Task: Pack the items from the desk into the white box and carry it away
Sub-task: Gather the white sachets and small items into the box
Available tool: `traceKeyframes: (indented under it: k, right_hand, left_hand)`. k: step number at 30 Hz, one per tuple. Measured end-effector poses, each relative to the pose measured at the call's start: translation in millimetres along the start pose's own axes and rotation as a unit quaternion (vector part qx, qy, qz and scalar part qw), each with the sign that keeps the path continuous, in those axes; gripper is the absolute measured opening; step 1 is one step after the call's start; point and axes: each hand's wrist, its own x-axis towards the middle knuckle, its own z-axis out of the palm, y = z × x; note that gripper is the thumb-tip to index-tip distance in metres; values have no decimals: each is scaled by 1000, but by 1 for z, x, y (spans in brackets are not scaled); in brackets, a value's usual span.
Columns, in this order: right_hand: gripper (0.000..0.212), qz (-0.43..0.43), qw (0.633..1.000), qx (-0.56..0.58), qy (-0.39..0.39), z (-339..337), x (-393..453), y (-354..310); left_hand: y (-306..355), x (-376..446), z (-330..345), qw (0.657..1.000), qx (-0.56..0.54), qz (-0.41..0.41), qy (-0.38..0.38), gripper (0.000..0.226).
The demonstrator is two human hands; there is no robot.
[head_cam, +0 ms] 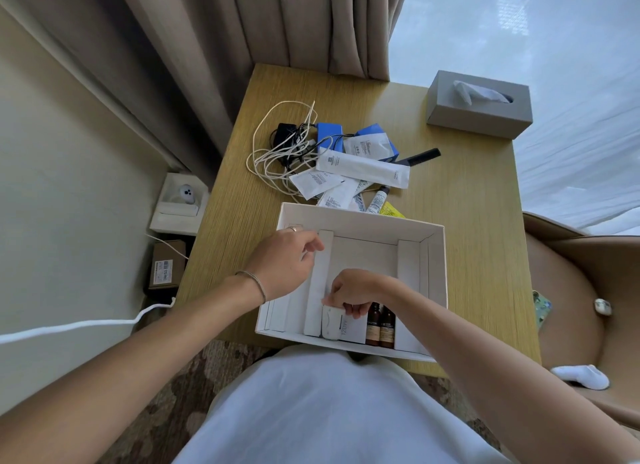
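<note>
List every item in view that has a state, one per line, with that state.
white box: open, on desk, partly filled
brown bottles: upright inside box
white charger: in box, gripped by right hand
left hand: fingers curled at box divider
cables: tangled, unpacked
sachets: piled, unpacked
tissue box: tissue sticking out

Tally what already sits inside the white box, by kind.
Brown bottles: 2
White charger marked 120W, gripped by the right hand: 1
Total in the white box: 3
</note>
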Motion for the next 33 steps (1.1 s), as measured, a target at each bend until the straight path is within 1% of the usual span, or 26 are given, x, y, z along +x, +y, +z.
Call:
traceKeyframes:
  k: [4, 6, 10, 15, 18, 22, 24, 27, 31, 33]
  right_hand:
    - [48, -9, 999, 3, 31, 0, 1, 10]
    - [50, -15, 998, 22, 61, -3, -1, 13]
    - [36, -60, 985, 33, 156, -19, -15, 13]
    - [14, -130, 948, 85, 277, -50, -40, 2]
    - [15, -155, 928, 110, 319, -73, -51, -6]
    - [17, -154, 912, 124, 358, -109, -55, -10]
    - [21, -143, 917, 84, 364, -128, -49, -7]
    - [26, -108, 928, -62, 351, -153, -31, 4]
    - [32, -89, 926, -217, 295, -174, -3, 26]
    - [44, -93, 920, -266, 273, -180, 9, 36]
  left_hand:
    - [1, 2, 1, 1000, 2, 2, -3, 27]
    - [2, 3, 1, 1000, 4, 1, -6, 27]
    - [4, 9, 1, 1000, 12, 0, -10, 26]
    - [16, 25, -7, 1000, 10, 0, 11, 26]
    - [25, 40, -17, 999, 13, 9, 30, 24]
    - [32, 64, -29, 999, 27, 11, 39, 25]
    - [33, 78, -33, 999, 33, 6, 35, 26]
    - [32, 97, -35, 999, 47, -17, 19, 27]
    - [29, 118, -33, 997, 57, -44, -5, 27]
    - [28, 126, -31, 997, 60, -54, -13, 27]
